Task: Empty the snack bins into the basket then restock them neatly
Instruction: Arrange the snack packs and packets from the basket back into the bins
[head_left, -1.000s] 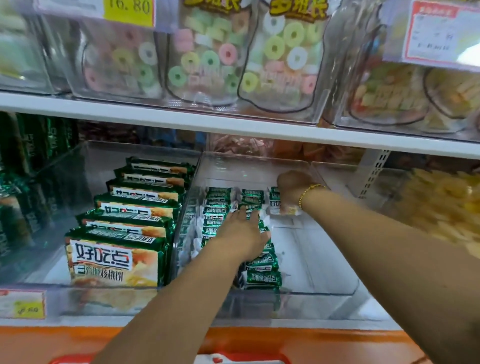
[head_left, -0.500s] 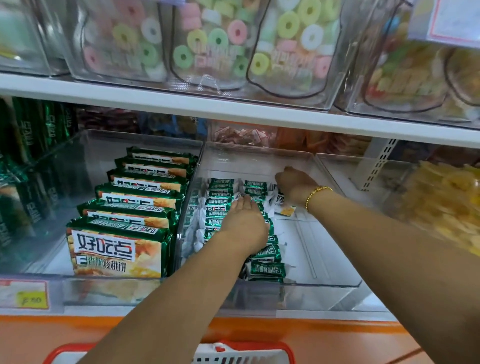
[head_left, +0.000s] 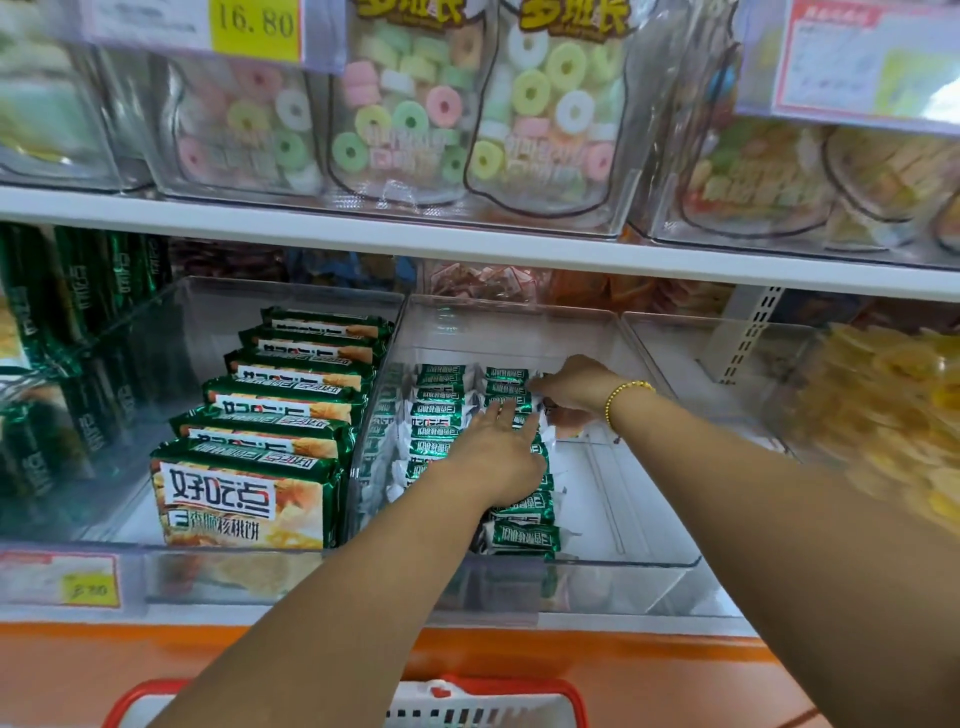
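As the right grip (head_left: 576, 387) has slid onto the packets (head_left: 441, 415), hold unclear, the left grip (head_left: 493, 457) lies flat beside it; restocking continues.

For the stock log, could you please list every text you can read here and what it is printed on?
"16.80": yellow price tag, top left.
"好吃点": front biscuit pack; the line beneath it is unclear.
Too blurred or small to read: lower price tag, pink sign, small green packets, and the yellow heading on the candy bags.
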